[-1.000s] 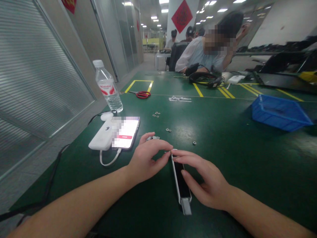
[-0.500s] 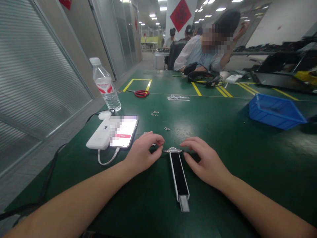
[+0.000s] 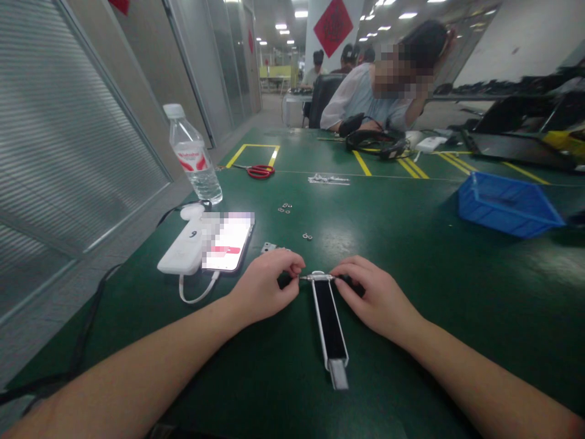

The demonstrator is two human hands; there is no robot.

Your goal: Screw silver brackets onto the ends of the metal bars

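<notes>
In the head view, the long white-edged black piece (image 3: 329, 323) lies flat on the green table (image 3: 402, 244) between the 2 forearms, its long axis running away from the person and leaning slightly left at the far end, where a slim metal rod (image 3: 322, 277) sits crosswise. Both hands are about equally near: the right hand (image 3: 381, 299), angled inward, seems to pinch the rod's right tip between thumb and fingers, while the left hand (image 3: 265, 283) curls around its left tip, whether gripping I cannot tell.
</notes>
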